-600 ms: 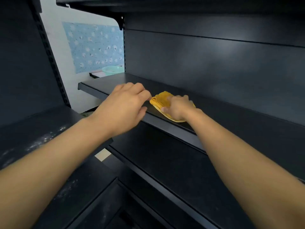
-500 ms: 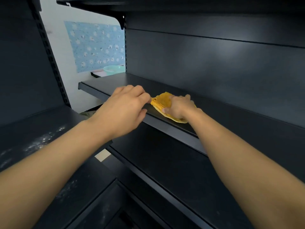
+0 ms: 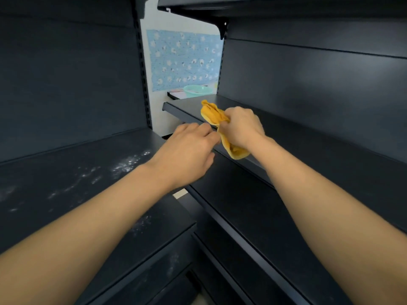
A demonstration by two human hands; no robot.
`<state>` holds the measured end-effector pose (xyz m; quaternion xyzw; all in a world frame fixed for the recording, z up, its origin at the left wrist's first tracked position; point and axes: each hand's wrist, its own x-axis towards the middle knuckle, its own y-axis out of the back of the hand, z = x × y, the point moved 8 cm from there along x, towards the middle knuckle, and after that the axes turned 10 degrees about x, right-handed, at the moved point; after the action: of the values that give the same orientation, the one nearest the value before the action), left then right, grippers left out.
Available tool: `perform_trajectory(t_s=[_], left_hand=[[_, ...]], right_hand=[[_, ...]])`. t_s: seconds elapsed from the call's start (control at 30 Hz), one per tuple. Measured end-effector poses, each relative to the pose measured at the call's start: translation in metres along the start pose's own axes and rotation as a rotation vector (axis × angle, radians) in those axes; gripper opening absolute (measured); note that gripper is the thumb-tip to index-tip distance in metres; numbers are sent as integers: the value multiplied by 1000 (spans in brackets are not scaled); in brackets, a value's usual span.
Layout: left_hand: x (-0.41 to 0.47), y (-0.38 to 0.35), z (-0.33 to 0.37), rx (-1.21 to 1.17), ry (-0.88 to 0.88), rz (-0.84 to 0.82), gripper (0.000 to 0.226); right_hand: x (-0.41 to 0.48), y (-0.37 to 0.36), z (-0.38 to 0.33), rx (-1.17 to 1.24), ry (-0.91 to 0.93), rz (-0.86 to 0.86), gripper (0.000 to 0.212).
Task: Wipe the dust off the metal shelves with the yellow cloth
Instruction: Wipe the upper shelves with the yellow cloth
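Matte dark metal shelf (image 3: 297,137), frame centre: right hand (image 3: 241,126) clenches the crumpled yellow cloth (image 3: 212,115); left hand (image 3: 187,148) pinches its edge.

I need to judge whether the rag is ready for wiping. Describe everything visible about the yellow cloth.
The yellow cloth looks like soft, mustard-toned fabric, bunched and creased rather than spread flat. The right hand grips its middle, so one crumpled end sticks up toward the far left and the other end hangs below the hand, over the front edge of the dark metal shelf. The left hand reaches its fingers to the cloth beside the right hand; actual contact is unclear.
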<state>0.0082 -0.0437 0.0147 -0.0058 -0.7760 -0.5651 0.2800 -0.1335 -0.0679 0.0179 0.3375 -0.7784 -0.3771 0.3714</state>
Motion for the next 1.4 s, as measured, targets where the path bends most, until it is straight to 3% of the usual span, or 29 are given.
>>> perform_trajectory(t_s=[0.1,0.23,0.4,0.5,0.57,0.63,0.77,1.07,1.23,1.4], left_hand=[[-32,6,-37,2,97,-23,31],[-82,8,-85,15,259,-98,33],[-134,-5,-120,47,415,-225,35],[-154,-16,-128,62,469,-326,43],[-164,-24,-131,64,497,-390,49],[-172,-28,-135,65,521,-425,54],[-187,-31,-140,58,549,-451,56],[-223,-23,-157,70,614,-462,48],[-225,-24,-159,66,595,-475,51],[-225,-33,-160,38,568,-490,55]], right_hand=[[-5,-26,-43,82,46,-50,24],[-5,-71,-69,124,76,-90,14],[-8,-121,-82,63,87,-101,26],[-15,-161,-84,102,68,-284,33],[-23,-186,-86,80,50,-471,53],[-30,-198,-88,-14,44,-541,64],[-42,-205,-103,-65,26,-572,59],[-108,-237,-212,-13,257,-611,51],[-108,-229,-198,-44,217,-542,48],[-86,-204,-131,-144,-4,-492,54]])
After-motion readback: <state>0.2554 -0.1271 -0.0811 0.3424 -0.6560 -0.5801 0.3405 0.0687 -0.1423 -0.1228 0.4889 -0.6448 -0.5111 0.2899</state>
